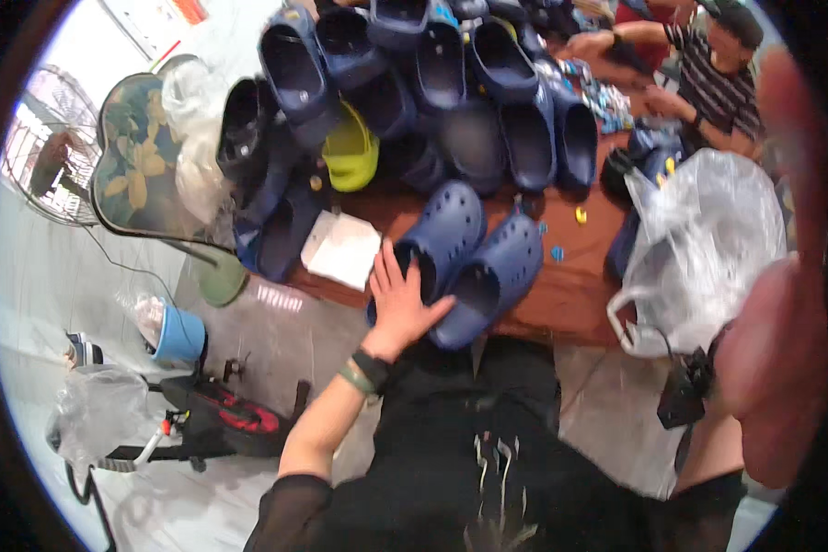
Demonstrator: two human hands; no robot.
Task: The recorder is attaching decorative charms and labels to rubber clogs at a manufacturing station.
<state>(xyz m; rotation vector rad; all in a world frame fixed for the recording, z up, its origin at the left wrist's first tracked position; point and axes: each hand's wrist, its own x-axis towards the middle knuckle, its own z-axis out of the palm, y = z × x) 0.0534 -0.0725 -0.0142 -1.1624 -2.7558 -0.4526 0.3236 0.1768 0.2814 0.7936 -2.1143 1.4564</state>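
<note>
While two blue clogs lie side by side at the near edge of the bench (580,304), the person's left hand (397,299) rests flat on the heel end of the left clog (437,239), fingers spread and not closed around anything. That clog's long axis runs from the hand at the near left up toward the far right, toe pointing away. Its mate, the right clog (489,276), lies just beside it, parallel and touching or nearly so. The left hand is plainly the nearer one to both.

The right hand (782,368) is raised close to the camera at the right edge, blurred; whether its grip is closed on anything cannot be told. A clear plastic bag (708,239) hangs or stands just left of it, its contents not discernible.

Farther back on the bench a heap of dark blue clogs (451,83) is piled, with one yellow-green clog (351,152) among them and a white packet (342,248) to the left of the pair. Another person in a striped shirt (718,87) works at the far right. On the floor to the left stand a fan (41,147), a patterned chair (138,156) and a small blue bucket (179,336).
</note>
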